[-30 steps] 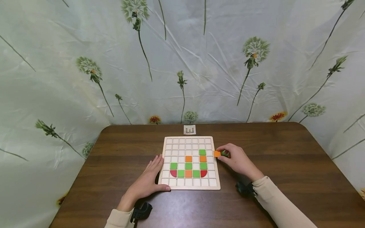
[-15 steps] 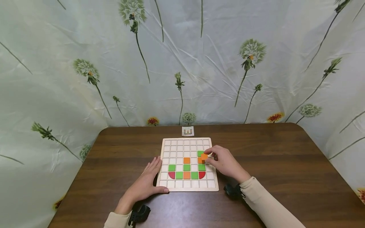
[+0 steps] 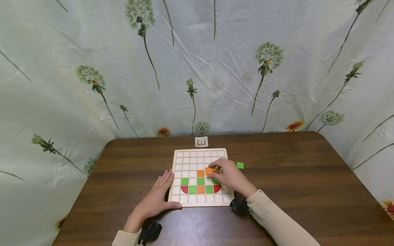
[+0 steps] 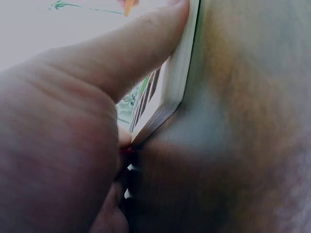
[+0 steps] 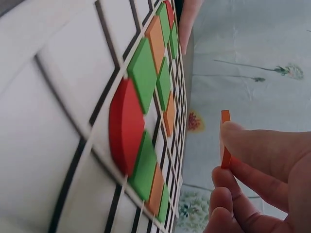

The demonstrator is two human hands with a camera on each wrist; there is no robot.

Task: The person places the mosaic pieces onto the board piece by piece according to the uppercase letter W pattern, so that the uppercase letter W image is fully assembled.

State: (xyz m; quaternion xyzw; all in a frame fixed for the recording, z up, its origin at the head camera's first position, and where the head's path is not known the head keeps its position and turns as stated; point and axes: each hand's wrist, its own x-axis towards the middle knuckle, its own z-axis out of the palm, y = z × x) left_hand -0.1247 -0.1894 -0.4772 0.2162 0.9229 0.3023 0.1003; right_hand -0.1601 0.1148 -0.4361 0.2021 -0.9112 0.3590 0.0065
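Note:
A pale wooden grid board (image 3: 201, 204) lies on the table, with green, orange and red tiles set in its cells. My right hand (image 3: 229, 175) is over the board's right half and pinches an orange square tile (image 3: 209, 171) between thumb and fingers. In the right wrist view this orange tile (image 5: 225, 141) stands edge-on, held apart from the board. Along the board's left edge my left hand (image 3: 155, 195) rests with extended fingers, its thumb at the front left corner. In the left wrist view the thumb (image 4: 146, 36) touches the board's edge. Some tiles are partly hidden behind my right hand.
One loose green square tile (image 3: 240, 165) lies on the table right of the board. Behind the board is a small card (image 3: 201, 141) printed with a grid pattern. The brown wooden table (image 3: 286, 164) ends at a flower-patterned curtain (image 3: 227, 68).
My right hand has carried the orange tile leftward from beside the board to over its cells. The green tile on the table now shows fully. My left hand has stayed on the board's edge.

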